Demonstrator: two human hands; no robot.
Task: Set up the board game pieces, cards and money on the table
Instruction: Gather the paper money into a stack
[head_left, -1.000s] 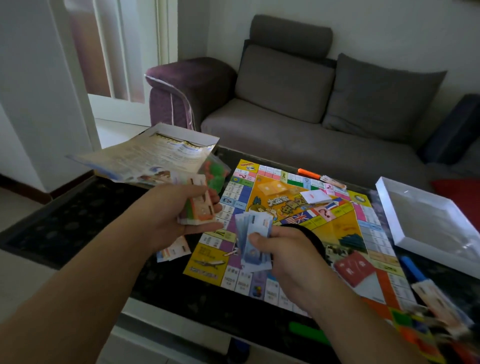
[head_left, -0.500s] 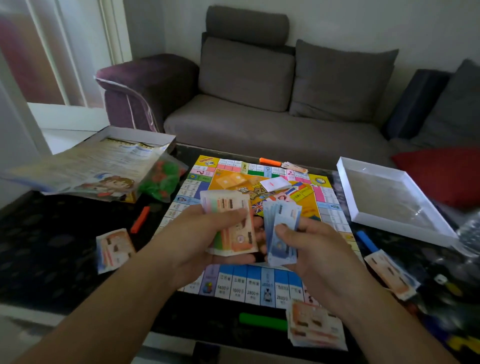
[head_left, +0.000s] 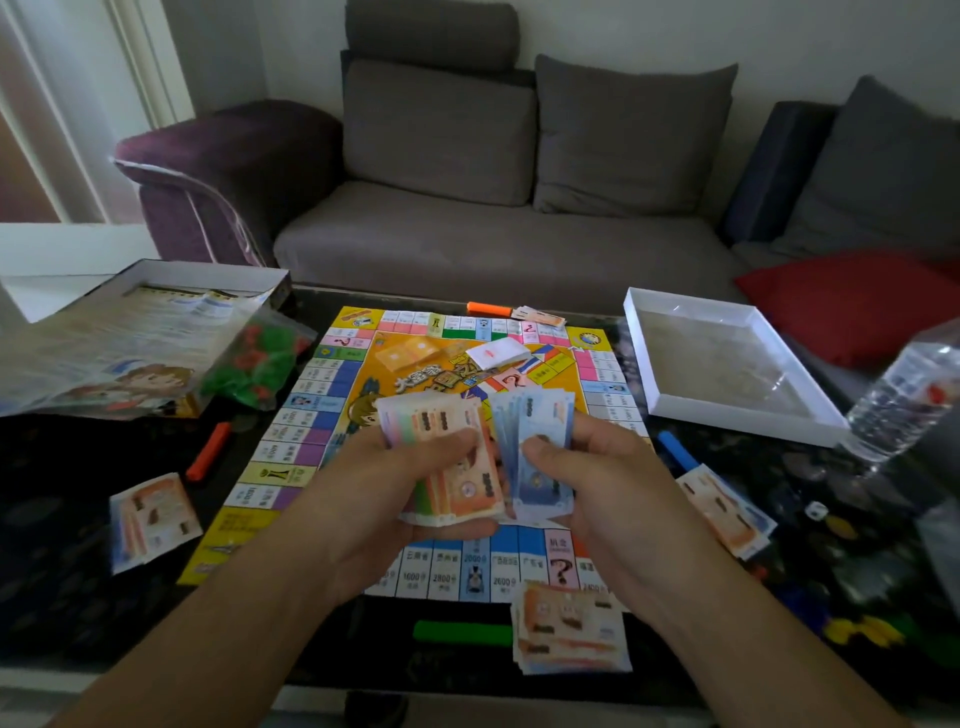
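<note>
Left hand (head_left: 410, 478): grip closed around a thick stack of orange notes (head_left: 441, 457), thumb across the top, fingers curled under; held above the near half of the game board (head_left: 322, 415).
Right hand (head_left: 587, 467): grip closed on a fan of blue notes (head_left: 540, 441), thumb pressed on the front note; just beside the left hand, the two bundles nearly touching.
Game board: lies flat in the middle of the dark tabletop (head_left: 67, 441), its printed squares running round the edge.
White card deck (head_left: 496, 353): on the board's centre, toward the far side.
Money pile, near (head_left: 569, 631): on the tabletop at the board's near edge, below the right wrist, with a green stick (head_left: 460, 633) just to its left.
Money pile, left (head_left: 153, 517): on the tabletop left of the board, with an orange stick (head_left: 209, 451) beyond it.
Money pile, right (head_left: 724, 512): right of the board, touching the end of a blue stick (head_left: 678, 451).
Far edge: another orange stick (head_left: 488, 308) and a few notes (head_left: 540, 315) beside it.
Box half (head_left: 727, 364): white, open side up, on the right of the tabletop.
Rules sheet (head_left: 114, 343): lying over the other box half at the left, next to a bag of red and green pieces (head_left: 257, 364).
Water bottle (head_left: 904, 395): at the right edge, tilted in view.
Die (head_left: 816, 510): small and white, on the tabletop right of the right money pile.
Sofa (head_left: 493, 228): behind the tabletop, with a red cushion (head_left: 852, 301).
</note>
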